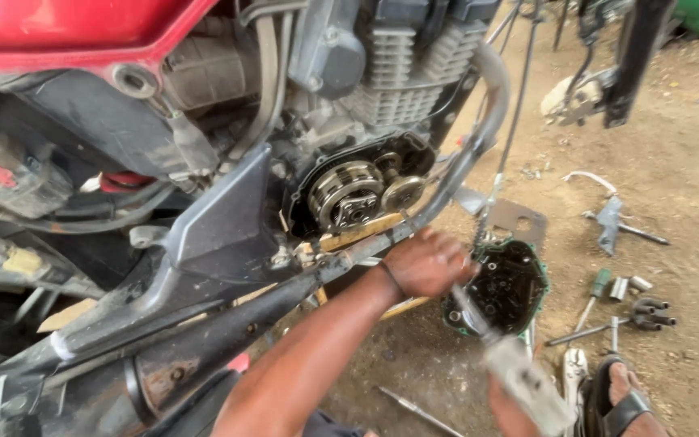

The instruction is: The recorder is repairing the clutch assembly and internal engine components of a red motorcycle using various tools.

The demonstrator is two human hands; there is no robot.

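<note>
A red-tanked motorcycle [204,162] with its round steel clutch pack [352,193] exposed fills the left; just below the clutch, on the dirt, lies the dark round engine cover [510,285]; against the cover's left rim the left hand [426,263] curls its fingers around a blurred grey metal tool [519,376]; the right hand [507,409], lower still, grips the tool's end, finger state unclear.

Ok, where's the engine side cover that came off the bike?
The engine cover lies on the dirt floor right of centre in the head view, below the exposed clutch, just right of the left hand, with a green-handled screwdriver further right.
</note>
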